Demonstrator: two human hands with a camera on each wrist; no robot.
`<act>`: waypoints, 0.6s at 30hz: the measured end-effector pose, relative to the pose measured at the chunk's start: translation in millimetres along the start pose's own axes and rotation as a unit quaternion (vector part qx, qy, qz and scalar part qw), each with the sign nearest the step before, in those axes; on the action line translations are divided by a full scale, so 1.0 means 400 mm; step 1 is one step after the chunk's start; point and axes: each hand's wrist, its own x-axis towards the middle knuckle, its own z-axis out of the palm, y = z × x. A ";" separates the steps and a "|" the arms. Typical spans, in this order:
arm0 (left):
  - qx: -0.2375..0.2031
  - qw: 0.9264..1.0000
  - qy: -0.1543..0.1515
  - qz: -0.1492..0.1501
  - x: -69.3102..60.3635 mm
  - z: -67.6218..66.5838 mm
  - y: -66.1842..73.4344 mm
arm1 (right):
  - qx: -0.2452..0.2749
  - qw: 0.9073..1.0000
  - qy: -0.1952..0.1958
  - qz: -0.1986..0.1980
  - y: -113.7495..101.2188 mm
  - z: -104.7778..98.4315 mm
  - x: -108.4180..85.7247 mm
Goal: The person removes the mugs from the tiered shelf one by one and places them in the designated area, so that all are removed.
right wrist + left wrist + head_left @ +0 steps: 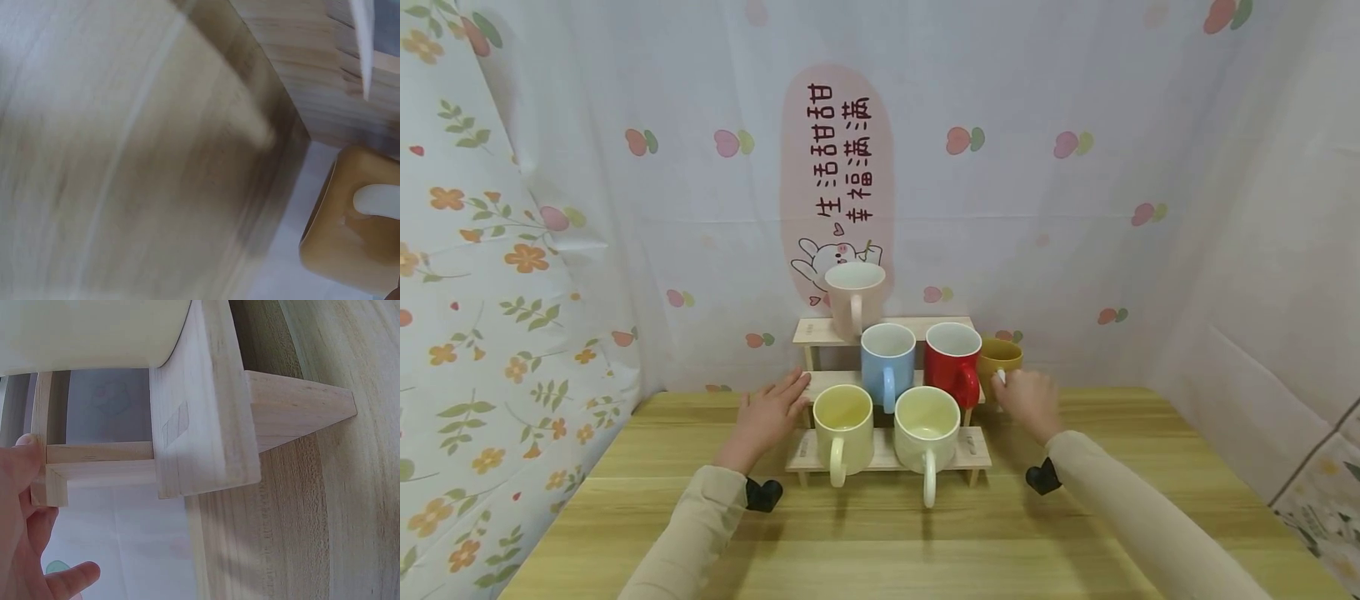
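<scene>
A three-tier wooden mug rack (895,461) stands on the table against the backdrop. My left hand (767,419) is at the left end of its middle shelf. In the left wrist view, the thumb (25,440) presses the wood with a finger on the other side, while another finger sticks out free. Right of the rack, my right hand (1030,402) grips a mustard mug (1002,352) by its white handle. In the right wrist view the mug (350,250) lies sideways in the picture, and that hand is almost wholly out of frame.
A pink mug (853,304) tops the rack. Blue (883,358) and red (947,358) mugs occupy the middle shelf, the red one close beside the mustard mug. Pale yellow (842,425) and cream (925,429) mugs sit on the bottom shelf, handles forward. A patterned curtain (1037,208) hangs behind.
</scene>
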 end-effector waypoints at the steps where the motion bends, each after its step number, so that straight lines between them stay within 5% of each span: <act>1: -0.001 1.000 -0.001 0.000 0.000 0.000 0.000 | 0.002 1.000 0.003 -0.001 -0.001 0.006 -0.002; 18: -0.004 1.000 -0.008 -0.001 -0.001 -0.006 0.004 | 0.007 1.000 0.003 0.020 -0.008 0.069 -0.013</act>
